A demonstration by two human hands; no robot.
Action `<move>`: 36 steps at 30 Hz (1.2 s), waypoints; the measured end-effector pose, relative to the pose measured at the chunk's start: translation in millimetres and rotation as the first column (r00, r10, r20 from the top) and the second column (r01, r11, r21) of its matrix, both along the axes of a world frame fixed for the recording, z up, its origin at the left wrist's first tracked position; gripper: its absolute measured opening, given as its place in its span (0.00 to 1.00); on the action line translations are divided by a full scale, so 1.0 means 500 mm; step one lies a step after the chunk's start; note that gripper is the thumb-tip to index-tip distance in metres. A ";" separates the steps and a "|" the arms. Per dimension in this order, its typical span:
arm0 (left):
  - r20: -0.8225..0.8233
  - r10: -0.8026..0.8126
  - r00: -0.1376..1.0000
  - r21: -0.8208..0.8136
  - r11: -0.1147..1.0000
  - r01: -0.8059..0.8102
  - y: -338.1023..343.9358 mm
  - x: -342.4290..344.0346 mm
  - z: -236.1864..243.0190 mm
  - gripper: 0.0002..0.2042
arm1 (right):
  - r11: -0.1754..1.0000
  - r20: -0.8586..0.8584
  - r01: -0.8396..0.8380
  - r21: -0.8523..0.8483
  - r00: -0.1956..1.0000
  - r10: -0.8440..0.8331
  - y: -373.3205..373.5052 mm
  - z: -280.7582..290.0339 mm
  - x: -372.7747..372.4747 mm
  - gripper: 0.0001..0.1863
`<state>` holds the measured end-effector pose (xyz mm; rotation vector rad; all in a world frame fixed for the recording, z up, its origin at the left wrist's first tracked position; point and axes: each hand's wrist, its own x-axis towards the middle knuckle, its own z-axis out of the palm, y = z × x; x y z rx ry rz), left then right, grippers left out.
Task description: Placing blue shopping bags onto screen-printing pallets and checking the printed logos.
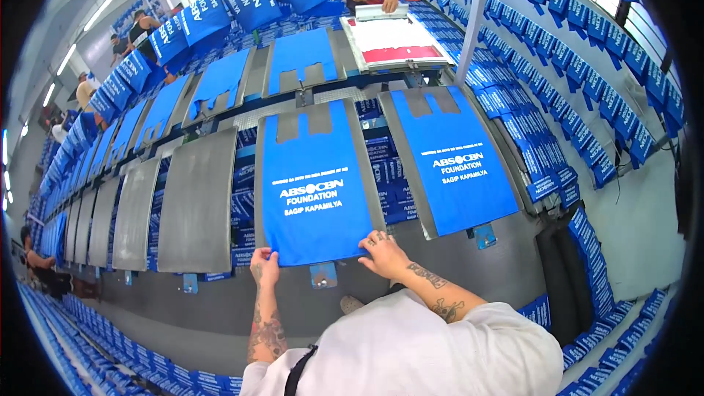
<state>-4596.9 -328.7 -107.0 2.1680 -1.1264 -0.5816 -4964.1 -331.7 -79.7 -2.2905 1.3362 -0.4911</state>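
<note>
A blue fabric bag (pixel 315 227) with white print lies flat on a grey board (pixel 267 154) in front of me, its cut-out handles at the far end. At its near left corner, my left hand (pixel 265 265) pinches the edge between thumb and fingers. My right hand (pixel 384 252) has its fingers closed on the near right corner. The fingertips partly hide both corners. Another printed blue bag (pixel 469 169) lies on the board to the right, untouched by my hands.
Bare grey boards (pixel 196 205) line the left. Across the row, a co-worker's hand (pixel 391 3) rests at a white-framed printing screen (pixel 403 38). A pale post (pixel 474 22) rises on the right. Rows of hanging blue bags (pixel 565 51) fill the right side; others hang overhead.
</note>
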 end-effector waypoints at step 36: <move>-0.953 -0.165 0.253 -0.161 0.986 0.036 0.115 -0.039 0.201 0.12 | 0.938 0.595 0.208 0.277 0.730 -0.337 0.023 0.109 -0.061 0.14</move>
